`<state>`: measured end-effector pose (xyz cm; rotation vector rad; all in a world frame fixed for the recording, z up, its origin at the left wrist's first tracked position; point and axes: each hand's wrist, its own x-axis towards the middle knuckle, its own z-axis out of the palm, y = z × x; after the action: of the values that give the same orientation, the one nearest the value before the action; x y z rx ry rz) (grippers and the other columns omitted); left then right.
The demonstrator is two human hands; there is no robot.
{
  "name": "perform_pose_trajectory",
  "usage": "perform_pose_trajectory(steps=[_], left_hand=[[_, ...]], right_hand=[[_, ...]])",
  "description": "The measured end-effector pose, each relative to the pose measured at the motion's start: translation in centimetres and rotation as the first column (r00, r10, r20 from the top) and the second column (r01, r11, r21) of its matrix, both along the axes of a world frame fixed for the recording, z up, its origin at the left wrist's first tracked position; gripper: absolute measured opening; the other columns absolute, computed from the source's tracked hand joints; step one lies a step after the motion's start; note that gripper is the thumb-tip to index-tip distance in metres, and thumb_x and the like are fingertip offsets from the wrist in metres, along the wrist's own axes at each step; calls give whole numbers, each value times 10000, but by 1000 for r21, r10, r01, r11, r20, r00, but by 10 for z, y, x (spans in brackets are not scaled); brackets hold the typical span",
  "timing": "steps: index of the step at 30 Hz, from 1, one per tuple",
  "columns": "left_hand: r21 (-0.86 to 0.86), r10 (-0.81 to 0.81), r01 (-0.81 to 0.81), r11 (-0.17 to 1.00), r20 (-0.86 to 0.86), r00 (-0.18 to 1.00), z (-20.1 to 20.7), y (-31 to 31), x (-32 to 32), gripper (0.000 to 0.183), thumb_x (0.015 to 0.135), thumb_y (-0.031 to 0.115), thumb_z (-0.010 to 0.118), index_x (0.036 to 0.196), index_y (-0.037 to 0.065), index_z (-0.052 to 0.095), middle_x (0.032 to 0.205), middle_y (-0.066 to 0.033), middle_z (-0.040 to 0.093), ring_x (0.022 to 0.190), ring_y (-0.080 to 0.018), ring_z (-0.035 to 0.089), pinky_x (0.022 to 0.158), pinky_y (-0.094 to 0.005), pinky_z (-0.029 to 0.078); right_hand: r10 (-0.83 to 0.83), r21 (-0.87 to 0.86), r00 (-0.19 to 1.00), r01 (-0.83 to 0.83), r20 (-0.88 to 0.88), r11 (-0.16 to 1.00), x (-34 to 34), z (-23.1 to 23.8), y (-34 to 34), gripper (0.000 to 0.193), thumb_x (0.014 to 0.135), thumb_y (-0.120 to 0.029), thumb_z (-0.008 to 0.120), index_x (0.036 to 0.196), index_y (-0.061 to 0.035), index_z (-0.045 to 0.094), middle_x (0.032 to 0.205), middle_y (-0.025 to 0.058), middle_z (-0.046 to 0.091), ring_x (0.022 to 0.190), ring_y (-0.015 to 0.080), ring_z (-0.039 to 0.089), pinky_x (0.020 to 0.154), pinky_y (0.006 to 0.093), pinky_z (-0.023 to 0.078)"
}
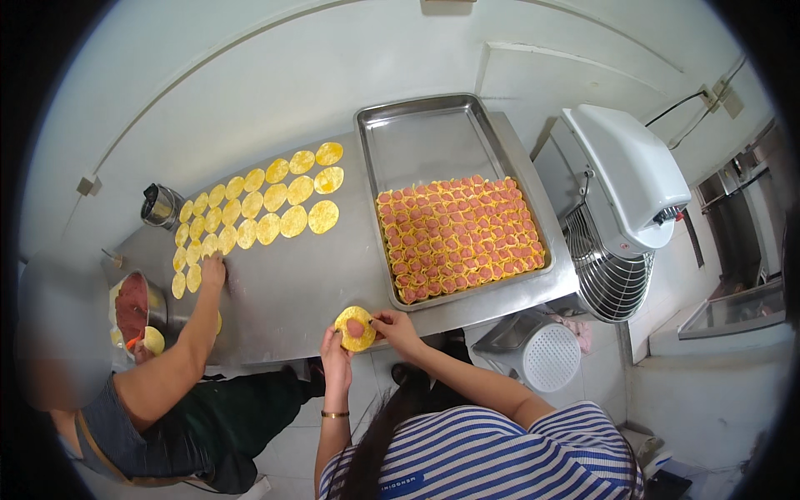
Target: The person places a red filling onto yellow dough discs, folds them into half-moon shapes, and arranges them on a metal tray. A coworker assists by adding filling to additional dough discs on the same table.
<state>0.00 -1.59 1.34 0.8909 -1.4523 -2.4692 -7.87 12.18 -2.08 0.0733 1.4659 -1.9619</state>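
Between my two hands, at the front edge of the metal table, is a round yellow dumpling wrapper point(344, 322) with a lump of pink meat filling point(356, 327) in its middle. My left hand point(336, 357) pinches its left edge, and my right hand point(397, 330) grips the edge opposite. Just beyond, a large metal tray point(425, 150) holds tight rows of open-topped yellow dumplings point(462, 237) with pink filling, packed into its near half. Several flat yellow wrappers point(293, 221) lie in rows on the table to the left.
At the left a co-worker's hand point(214, 268) reaches to the wrappers; the other holds a wrapper near a bowl point(156, 304) of pink meat. A metal pitcher point(163, 206) stands behind. A white mixer point(621, 179) and a perforated white stool point(551, 357) are at my right.
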Motion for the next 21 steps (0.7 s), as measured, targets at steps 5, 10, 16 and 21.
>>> perform_pose_trajectory(steps=[5, 10, 16, 21], left_hand=[[-376, -100, 114, 920, 57, 993, -38, -11, -12, 246, 918, 91, 437, 1109, -1, 562, 942, -36, 600, 850, -140, 570, 755, -266, 463], [-591, -190, 244, 769, 153, 970, -48, -19, -19, 283, 913, 73, 419, 1128, -22, 576, 1053, -103, 627, 922, -165, 600, 810, -284, 476], [-314, -187, 184, 931, 21, 982, -40, -14, -20, 354, 892, -48, 403, 1205, -13, 565, 1101, -104, 619, 995, -170, 611, 795, -280, 542], [-377, -257, 262, 889, 65, 964, -38, -15, -26, 356, 876, -59, 487, 1225, -21, 548, 1068, -86, 626, 927, -165, 628, 777, -266, 547]], right_hand=[[-131, 222, 971, 175, -200, 959, 5, -23, -10, 168, 855, -107, 601, 914, 45, 643, 741, 56, 640, 682, 107, 604, 613, 264, 505], [12, 478, 899, 222, -438, 850, -4, -31, -9, 186, 877, -86, 551, 973, 52, 632, 790, 65, 650, 741, 127, 621, 658, 258, 516], [-169, 228, 931, 250, -324, 941, -3, -35, -13, 283, 803, -47, 524, 1046, 32, 644, 835, 130, 683, 748, 172, 649, 699, 299, 512], [-89, 128, 935, 141, -344, 982, 3, -21, -5, 295, 828, 52, 536, 1119, 67, 589, 998, 89, 650, 899, 129, 615, 812, 250, 494]])
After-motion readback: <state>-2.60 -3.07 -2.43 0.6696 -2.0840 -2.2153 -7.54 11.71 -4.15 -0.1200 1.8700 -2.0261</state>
